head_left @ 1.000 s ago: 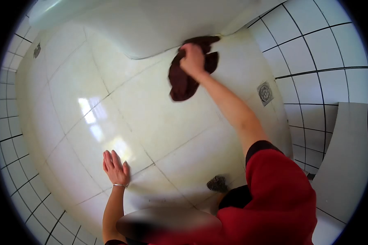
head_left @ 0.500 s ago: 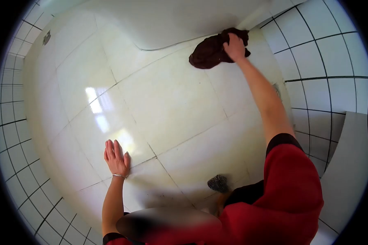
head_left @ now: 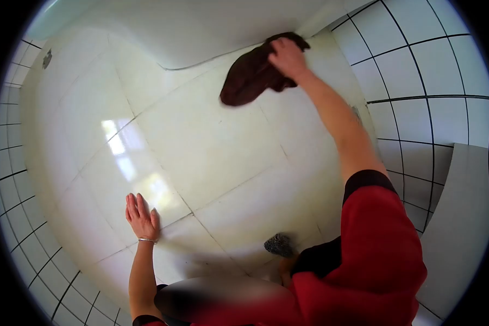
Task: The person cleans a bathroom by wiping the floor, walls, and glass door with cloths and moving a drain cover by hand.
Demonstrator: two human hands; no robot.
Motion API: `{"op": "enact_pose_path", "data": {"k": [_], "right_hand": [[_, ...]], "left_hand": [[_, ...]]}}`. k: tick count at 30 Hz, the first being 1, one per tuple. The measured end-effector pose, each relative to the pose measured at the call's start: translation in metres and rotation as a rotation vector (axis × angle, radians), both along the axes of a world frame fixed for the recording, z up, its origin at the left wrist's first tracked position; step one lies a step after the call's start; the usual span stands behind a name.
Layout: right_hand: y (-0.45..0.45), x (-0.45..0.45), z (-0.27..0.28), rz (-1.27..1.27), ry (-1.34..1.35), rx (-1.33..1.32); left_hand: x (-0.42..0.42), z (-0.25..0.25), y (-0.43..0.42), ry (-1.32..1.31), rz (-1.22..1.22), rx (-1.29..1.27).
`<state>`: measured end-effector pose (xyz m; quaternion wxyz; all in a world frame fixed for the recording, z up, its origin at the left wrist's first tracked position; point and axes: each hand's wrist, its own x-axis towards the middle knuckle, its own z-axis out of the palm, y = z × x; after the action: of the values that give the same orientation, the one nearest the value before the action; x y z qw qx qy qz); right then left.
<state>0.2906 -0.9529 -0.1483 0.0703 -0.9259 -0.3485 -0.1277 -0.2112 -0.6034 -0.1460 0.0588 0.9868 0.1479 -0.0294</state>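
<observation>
My right hand (head_left: pixel 288 57) presses a dark maroon cloth (head_left: pixel 247 76) on the pale tiled floor (head_left: pixel 206 146), close to the base of a white tub-like fixture (head_left: pixel 201 32). The fingers curl over the cloth's upper right part, and the rest of it spreads out to the left. At the lower left, my left hand (head_left: pixel 142 218) lies flat on the floor with its fingers apart and nothing in it. A thin bracelet circles that wrist.
White wall tiles (head_left: pixel 402 70) with dark joints rise at the right and left. A light grey panel (head_left: pixel 456 217) stands at the right. A grey speckled shoe or sock (head_left: pixel 280 245) shows near my body. Part of a floor drain (head_left: pixel 356 113) lies behind my right forearm.
Over the last second my right hand and the cloth moved right along the fixture's base, then somewhat back left. The view shifted slightly, while my left hand stayed flat on the floor.
</observation>
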Motion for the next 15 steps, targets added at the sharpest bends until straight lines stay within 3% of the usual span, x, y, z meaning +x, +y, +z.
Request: {"op": "enact_pose_path", "data": {"k": [2, 4, 9, 12, 15], "right_hand": [[-0.03, 0.003, 0.0, -0.061, -0.071, 0.04], [-0.044, -0.015, 0.018, -0.379, 0.082, -0.138], [-0.084, -0.038, -0.002, -0.439, 0.144, -0.084], [-0.081, -0.001, -0.022, -0.283, -0.057, -0.075], [-0.077, 0.034, -0.012, -0.443, 0.099, -0.046]], "left_hand": [[-0.003, -0.001, 0.001, -0.003, -0.01, 0.003], [-0.002, -0.002, 0.001, -0.02, -0.012, 0.013], [0.0, -0.005, -0.001, -0.029, -0.024, -0.021], [-0.002, -0.007, 0.005, -0.013, -0.028, 0.039], [-0.004, -0.005, 0.003, -0.019, -0.03, 0.021]]}}
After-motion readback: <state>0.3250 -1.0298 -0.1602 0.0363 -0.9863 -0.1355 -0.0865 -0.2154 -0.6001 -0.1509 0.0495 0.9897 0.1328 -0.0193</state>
